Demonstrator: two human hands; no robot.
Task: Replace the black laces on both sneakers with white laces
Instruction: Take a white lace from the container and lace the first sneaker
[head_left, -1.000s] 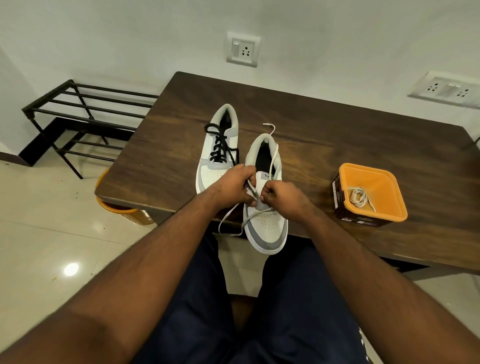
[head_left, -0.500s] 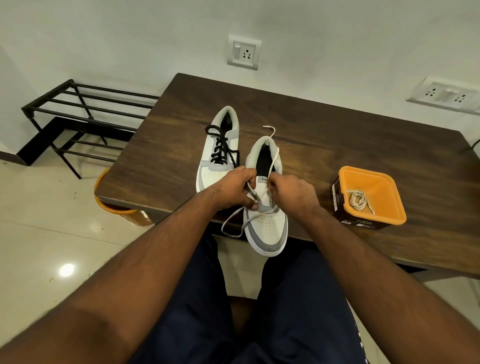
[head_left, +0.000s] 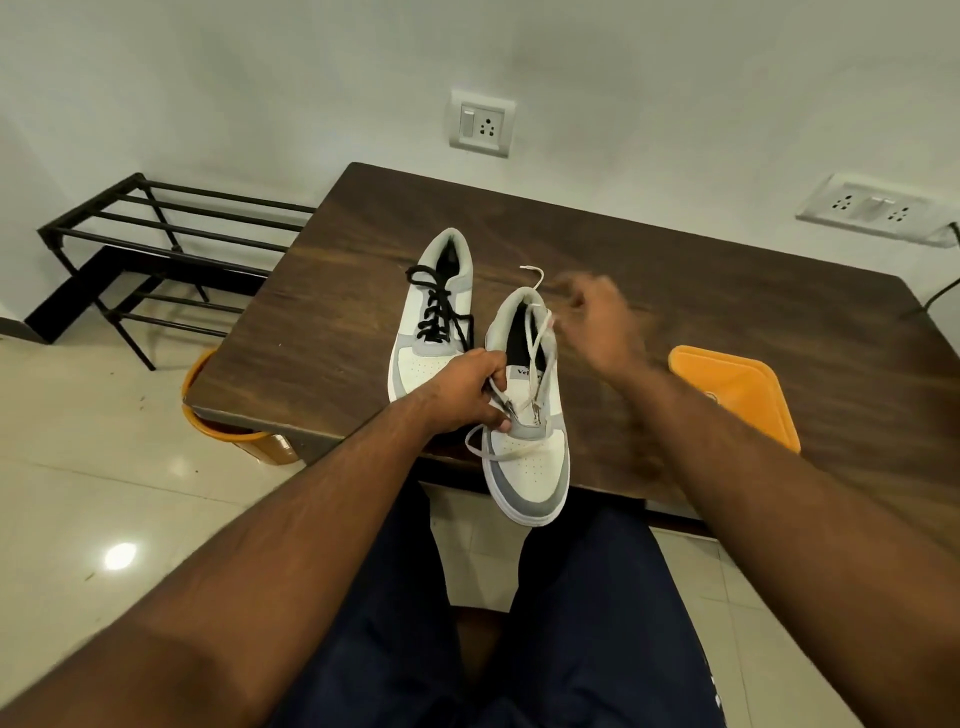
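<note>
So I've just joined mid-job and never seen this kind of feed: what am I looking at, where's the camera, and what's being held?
There is no machine here: a person works bare-handed, and the one camera sits on their head, looking down. On the wooden table lie two sneakers. The far sneaker has black laces. The left hand steadies the near sneaker and grips its white lace. The right hand is blurred, seemingly pulling that lace; its grip is unclear. An orange tub stands to the right.

A black metal shoe rack (head_left: 156, 249) stands left of the dark wooden tabletop (head_left: 675, 291). An orange plastic bucket (head_left: 228, 436) sits beneath its corner — white wall sockets (head_left: 482, 123) above.
</note>
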